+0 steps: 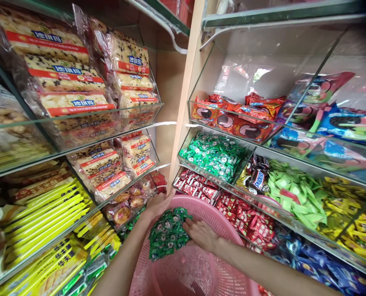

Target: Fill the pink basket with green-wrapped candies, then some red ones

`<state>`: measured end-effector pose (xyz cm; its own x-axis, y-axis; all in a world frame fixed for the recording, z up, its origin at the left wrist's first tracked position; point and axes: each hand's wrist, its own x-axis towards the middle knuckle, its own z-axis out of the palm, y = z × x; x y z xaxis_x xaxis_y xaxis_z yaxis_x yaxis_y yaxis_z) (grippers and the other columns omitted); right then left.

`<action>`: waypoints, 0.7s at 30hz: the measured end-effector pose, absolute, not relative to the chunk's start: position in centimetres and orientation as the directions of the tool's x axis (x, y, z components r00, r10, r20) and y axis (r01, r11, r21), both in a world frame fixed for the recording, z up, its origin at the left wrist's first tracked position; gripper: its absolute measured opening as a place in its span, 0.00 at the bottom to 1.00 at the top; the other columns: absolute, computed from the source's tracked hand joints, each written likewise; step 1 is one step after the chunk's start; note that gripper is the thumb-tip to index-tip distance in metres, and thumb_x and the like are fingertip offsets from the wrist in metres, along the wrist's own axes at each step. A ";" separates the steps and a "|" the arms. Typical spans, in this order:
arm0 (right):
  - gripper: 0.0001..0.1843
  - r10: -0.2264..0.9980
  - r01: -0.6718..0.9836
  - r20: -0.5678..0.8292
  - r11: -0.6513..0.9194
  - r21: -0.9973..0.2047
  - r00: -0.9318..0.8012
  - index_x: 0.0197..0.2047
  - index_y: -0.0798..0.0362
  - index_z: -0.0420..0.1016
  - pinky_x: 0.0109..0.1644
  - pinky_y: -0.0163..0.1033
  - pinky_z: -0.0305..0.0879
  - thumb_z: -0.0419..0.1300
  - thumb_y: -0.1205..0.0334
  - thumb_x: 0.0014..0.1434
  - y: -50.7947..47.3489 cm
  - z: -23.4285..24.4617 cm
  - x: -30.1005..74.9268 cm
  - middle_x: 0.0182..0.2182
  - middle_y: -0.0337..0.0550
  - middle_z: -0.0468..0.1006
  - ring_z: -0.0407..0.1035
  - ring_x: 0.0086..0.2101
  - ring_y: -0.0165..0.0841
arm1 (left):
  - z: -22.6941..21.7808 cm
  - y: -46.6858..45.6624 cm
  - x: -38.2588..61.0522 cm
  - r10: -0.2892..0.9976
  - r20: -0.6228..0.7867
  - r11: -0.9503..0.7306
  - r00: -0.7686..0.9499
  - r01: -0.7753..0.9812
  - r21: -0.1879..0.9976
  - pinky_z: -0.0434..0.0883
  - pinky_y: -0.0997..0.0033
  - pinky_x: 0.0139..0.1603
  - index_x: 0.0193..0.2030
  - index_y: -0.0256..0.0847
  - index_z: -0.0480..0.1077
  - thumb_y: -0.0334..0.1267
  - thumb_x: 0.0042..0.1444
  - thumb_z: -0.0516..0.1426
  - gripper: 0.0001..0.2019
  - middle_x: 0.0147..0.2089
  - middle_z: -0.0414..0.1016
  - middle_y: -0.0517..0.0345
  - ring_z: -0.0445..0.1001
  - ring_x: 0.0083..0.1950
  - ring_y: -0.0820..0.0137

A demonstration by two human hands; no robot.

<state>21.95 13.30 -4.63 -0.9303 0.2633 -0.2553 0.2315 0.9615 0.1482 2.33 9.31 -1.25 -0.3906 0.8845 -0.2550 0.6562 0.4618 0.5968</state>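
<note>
A pink plastic basket (232, 220) with a perforated wall is tilted in the corner between two shelf units. My left hand (158, 204) is at its far left rim, apparently gripping it, though some of the fingers are hidden. Inside the basket lies a heap of small green-wrapped candies (167, 234). My right hand (201, 234) reaches into the basket from the right, its fingers curled against the right side of the heap. More candies in green wrappers (212, 156) fill a glass-fronted bin just above the basket.
Bagged pastry bars (78, 102) and yellow wafer packs (50, 222) line the left shelves. On the right are red cookie packs (232, 117), red-wrapped candies (247, 216), light green packets (294, 191) and blue-wrapped candies (318, 259). Glass shelf fronts and a wooden post (183, 90) edge the corner.
</note>
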 end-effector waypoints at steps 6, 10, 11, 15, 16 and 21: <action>0.25 0.240 0.217 -0.250 0.969 0.116 -0.938 0.45 0.56 0.67 0.32 0.40 0.66 0.64 0.49 0.49 13.8 -4.6 22.1 0.40 0.47 0.74 0.72 0.35 0.39 | -1.1 9.3 2.2 0.888 -0.281 0.459 -0.363 0.686 0.564 0.62 0.67 0.35 0.29 0.38 0.73 0.65 0.54 0.32 0.39 0.32 0.76 0.46 0.73 0.37 0.58; 0.24 0.266 0.236 -0.258 0.961 0.144 -0.929 0.46 0.56 0.67 0.32 0.40 0.66 0.65 0.51 0.49 13.9 -4.7 22.0 0.40 0.46 0.74 0.72 0.35 0.38 | -1.1 9.4 2.2 0.892 -0.276 0.452 -0.358 0.693 0.561 0.62 0.67 0.36 0.31 0.37 0.73 0.65 0.54 0.31 0.39 0.33 0.76 0.46 0.73 0.38 0.58; 0.24 0.271 0.240 -0.257 0.960 0.147 -0.928 0.45 0.56 0.67 0.33 0.39 0.66 0.65 0.51 0.49 13.9 -4.7 22.0 0.40 0.46 0.74 0.72 0.36 0.39 | -1.1 9.4 2.2 0.890 -0.279 0.456 -0.361 0.693 0.559 0.62 0.67 0.36 0.32 0.37 0.73 0.65 0.54 0.31 0.39 0.32 0.76 0.45 0.73 0.38 0.58; 0.25 0.268 0.240 -0.231 0.960 0.145 -0.935 0.44 0.56 0.68 0.33 0.40 0.66 0.65 0.49 0.48 13.7 -3.9 21.8 0.39 0.46 0.74 0.71 0.36 0.39 | -1.0 9.5 2.2 0.881 -0.283 0.474 -0.380 0.693 0.544 0.62 0.67 0.36 0.31 0.36 0.74 0.65 0.54 0.32 0.40 0.32 0.76 0.45 0.73 0.38 0.57; 0.25 0.266 0.240 -0.213 0.960 0.143 -0.940 0.44 0.56 0.68 0.33 0.40 0.65 0.64 0.48 0.48 13.7 -3.2 21.7 0.38 0.46 0.74 0.71 0.36 0.39 | -1.0 9.5 2.2 0.880 -0.278 0.474 -0.385 0.692 0.544 0.62 0.66 0.36 0.31 0.36 0.74 0.65 0.54 0.32 0.40 0.32 0.76 0.44 0.73 0.38 0.57; 0.23 0.235 0.226 -0.077 0.968 0.110 -0.969 0.42 0.56 0.67 0.31 0.39 0.63 0.55 0.43 0.55 14.2 3.3 21.2 0.39 0.47 0.73 0.71 0.34 0.37 | -0.9 9.7 2.2 0.895 -0.260 0.444 -0.361 0.690 0.572 0.63 0.65 0.39 0.32 0.37 0.74 0.66 0.54 0.32 0.40 0.34 0.76 0.44 0.74 0.41 0.56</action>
<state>21.24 14.21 3.30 -0.9690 0.2348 -0.0773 0.2257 0.9679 0.1104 2.21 9.69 -0.87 -0.3612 0.8955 -0.2601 0.6898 0.4443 0.5716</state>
